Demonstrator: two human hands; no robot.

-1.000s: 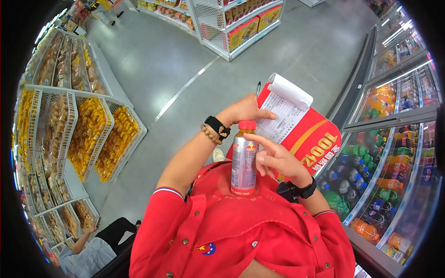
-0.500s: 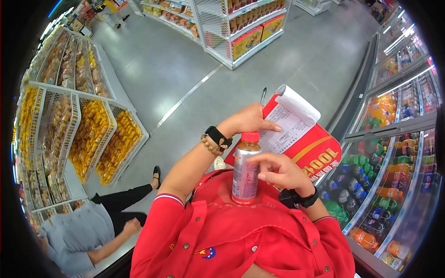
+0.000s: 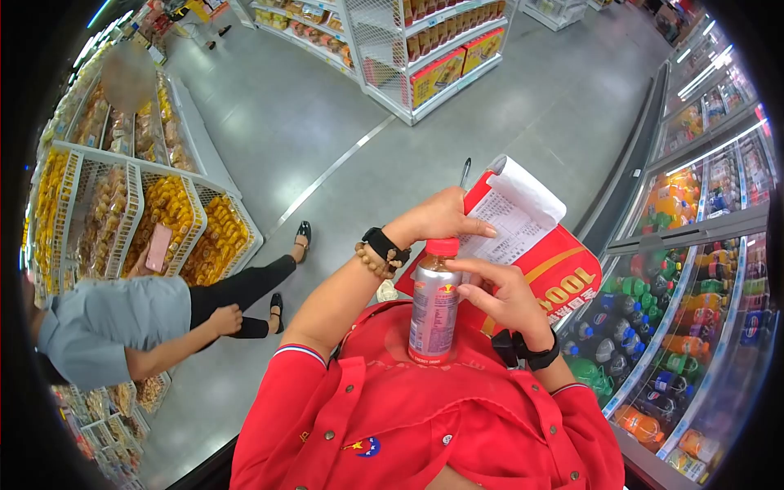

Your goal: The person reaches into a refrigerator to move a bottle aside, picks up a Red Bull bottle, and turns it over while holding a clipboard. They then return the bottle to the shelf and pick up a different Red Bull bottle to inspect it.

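My left hand (image 3: 437,216), with a dark wristband and wooden beads, grips a red folder (image 3: 563,257), thumb over its printed sheets (image 3: 510,212). The top sheet curls back at the upper edge. A pen (image 3: 465,173) sticks up beyond that hand; what holds it is hidden. In front of my red apron stands an upright drink bottle (image 3: 433,314), silver with a red cap. My right hand (image 3: 502,298) is beside the bottle, index finger stretched to its shoulder, thumb apart and other fingers curled. What supports the bottle cannot be made out.
On the left, a person in a grey-blue top (image 3: 155,314) holds a pink phone (image 3: 158,247) by racks of packaged food (image 3: 163,220). A glass-doored drinks cooler (image 3: 678,327) lines the right side. A white shelf unit (image 3: 408,65) stands ahead on the grey floor.
The other person has come further into view, with a phone now showing. My right index finger has drawn back from across the bottle to its right side. My left hand keeps the folder.
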